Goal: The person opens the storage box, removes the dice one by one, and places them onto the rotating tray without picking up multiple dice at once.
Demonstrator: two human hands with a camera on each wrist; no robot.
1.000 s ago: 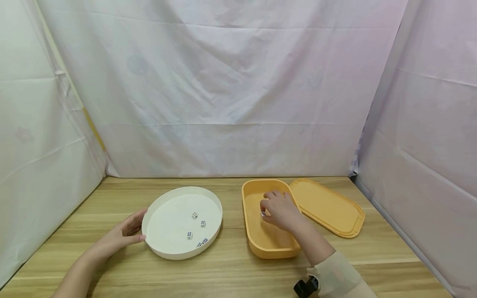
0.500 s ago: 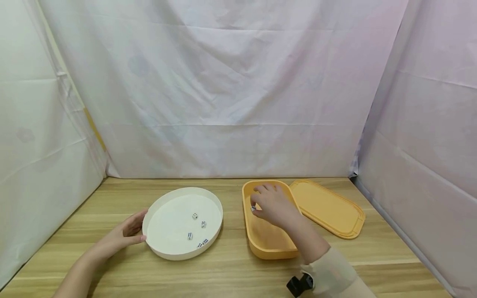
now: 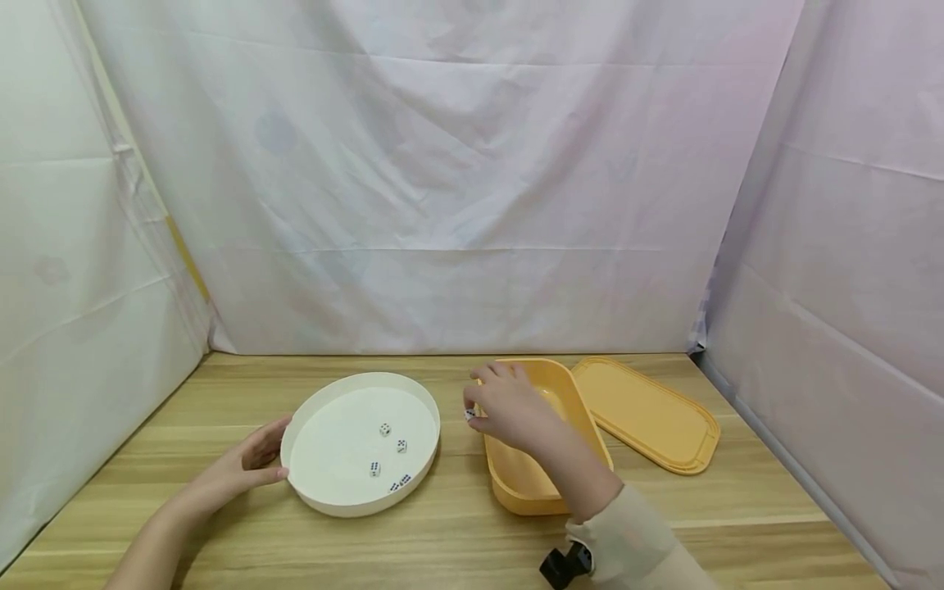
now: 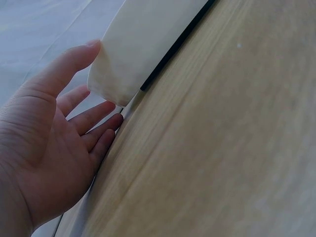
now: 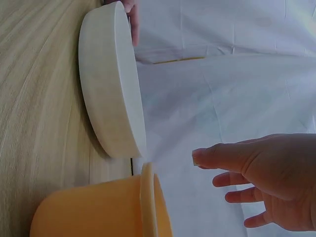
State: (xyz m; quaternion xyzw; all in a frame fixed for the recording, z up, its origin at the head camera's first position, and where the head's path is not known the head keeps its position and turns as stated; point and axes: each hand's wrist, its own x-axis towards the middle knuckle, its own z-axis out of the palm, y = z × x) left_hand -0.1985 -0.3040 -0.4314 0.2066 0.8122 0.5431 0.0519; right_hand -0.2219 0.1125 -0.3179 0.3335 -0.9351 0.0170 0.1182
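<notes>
In the head view, a white round tray [image 3: 332, 442] stands on the left, with several dice [image 3: 375, 469] lying inside it. My left hand [image 3: 232, 475] touches the tray's left side, its fingers loosely extended; the left wrist view shows the thumb [image 4: 74, 61] against the tray wall [image 4: 133, 47]. Between thumb and finger, my right hand [image 3: 516, 410] pinches a white die [image 3: 469, 415] with blue pips. It is above the left rim of a yellow rectangular box [image 3: 531, 501]. The right wrist view does not show the die behind the thumb [image 5: 217, 155].
A yellow lid [image 3: 649, 418] lies flat on the wooden table [image 3: 354, 557], right of the box. Pale curtains [image 3: 457, 180] hang behind the table and at both sides. A strip of table separates the tray from the box.
My right hand has moved left with the die, from inside the box to over its left rim. The left hand and the tray have stayed in place.
</notes>
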